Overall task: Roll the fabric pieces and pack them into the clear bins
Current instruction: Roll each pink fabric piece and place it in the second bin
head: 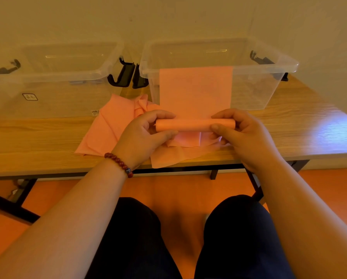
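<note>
Pink fabric piece [195, 91] is partly rolled. Its roll [194, 124] lies crosswise toward the counter's [37, 133] near edge, about midway along it. The flat remainder runs up the front wall of the right clear bin [269, 63] to its rim. The left hand [146, 135] grips the roll's left end, fingers curled over the top and thumb on the near side. The right hand [243, 133] grips the right end the same way. Loose pink pieces [108, 127] lie crumpled under and left of the hands, one hanging over the near edge. The left clear bin [47, 77] stands beside the right one along the far edge. A bead bracelet [119, 164] circles the left wrist.
</note>
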Tool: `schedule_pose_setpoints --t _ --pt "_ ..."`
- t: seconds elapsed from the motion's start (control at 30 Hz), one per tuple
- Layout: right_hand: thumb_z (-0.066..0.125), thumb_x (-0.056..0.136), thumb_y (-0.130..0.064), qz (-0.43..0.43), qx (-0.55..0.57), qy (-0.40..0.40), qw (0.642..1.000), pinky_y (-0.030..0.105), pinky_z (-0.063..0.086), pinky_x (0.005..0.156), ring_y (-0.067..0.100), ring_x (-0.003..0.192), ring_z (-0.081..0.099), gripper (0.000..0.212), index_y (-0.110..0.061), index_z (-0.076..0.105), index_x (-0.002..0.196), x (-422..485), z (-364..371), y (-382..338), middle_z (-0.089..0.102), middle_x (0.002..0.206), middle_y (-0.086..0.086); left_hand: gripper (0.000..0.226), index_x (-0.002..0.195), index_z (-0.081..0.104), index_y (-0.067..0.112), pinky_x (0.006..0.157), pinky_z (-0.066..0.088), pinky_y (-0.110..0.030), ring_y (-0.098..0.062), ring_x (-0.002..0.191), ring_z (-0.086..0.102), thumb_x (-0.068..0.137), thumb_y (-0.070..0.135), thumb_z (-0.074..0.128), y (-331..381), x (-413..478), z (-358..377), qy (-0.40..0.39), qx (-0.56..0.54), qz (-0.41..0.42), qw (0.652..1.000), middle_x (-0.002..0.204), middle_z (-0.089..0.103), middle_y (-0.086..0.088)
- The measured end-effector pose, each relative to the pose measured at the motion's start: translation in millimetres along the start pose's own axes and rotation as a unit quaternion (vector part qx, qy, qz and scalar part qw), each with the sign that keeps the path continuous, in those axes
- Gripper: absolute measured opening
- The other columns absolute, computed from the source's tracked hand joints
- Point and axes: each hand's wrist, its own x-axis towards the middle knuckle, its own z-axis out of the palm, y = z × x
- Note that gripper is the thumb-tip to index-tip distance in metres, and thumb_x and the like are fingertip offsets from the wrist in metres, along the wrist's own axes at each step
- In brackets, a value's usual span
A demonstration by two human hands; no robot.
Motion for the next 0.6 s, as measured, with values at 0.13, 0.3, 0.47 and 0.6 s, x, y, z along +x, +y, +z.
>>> schedule_pose_setpoints --t 0.13,0.3,0.47,0.6 --pt "0.068 0.087 -0.017 0.007 0.020 -0.001 1.000 0.020 0.053 0.063 0.007 0.071 0.068 0.018 -0.026 0.065 0.102 -0.1 0.9 -0.3 0.073 0.077 -0.005 0.027 0.094 0.064 0.031 0.062 0.053 -0.015 -0.004 0.071 0.065 0.083 0.007 0.069 0.5 -0.5 -0.4 0.006 0.011 0.003 1.000 0.087 0.066 0.006" --pt "0.074 0.081 -0.008 0.006 0.022 -0.014 1.000 0.039 0.058 0.080 0.021 0.090 0.071 0.032 -0.032 0.066 0.101 0.1 -1.0 2.2 0.071 0.101 0.001 0.021 0.096 0.064 0.029 0.061 0.052 -0.015 -0.002 0.065 0.066 0.086 0.010 0.066 0.3 -0.8 -0.1 0.008 0.006 0.011 1.000 0.078 0.068 0.005" --pt "0.067 0.089 -0.019 -0.006 -0.009 0.000 1.000 0.016 0.050 0.061 0.000 0.069 0.066 0.013 -0.029 0.066 0.098 -0.8 1.9 0.2 0.071 0.074 -0.012 0.031 0.095 0.063 0.035 0.064 0.053 -0.014 0.002 0.073 0.063 0.081 0.008 0.071 1.1 -1.1 -0.7 0.008 0.020 0.008 1.000 0.094 0.063 0.011" --pt "0.072 0.084 -0.023 0.010 0.006 -0.004 1.000 0.032 0.056 0.074 0.011 0.084 0.067 0.023 -0.037 0.065 0.100 -0.1 2.3 1.2 0.071 0.091 -0.010 0.024 0.093 0.064 0.031 0.061 0.051 -0.013 0.001 0.065 0.064 0.084 0.010 0.068 1.8 -0.6 -0.7 0.008 0.022 0.008 1.000 0.081 0.066 0.007"
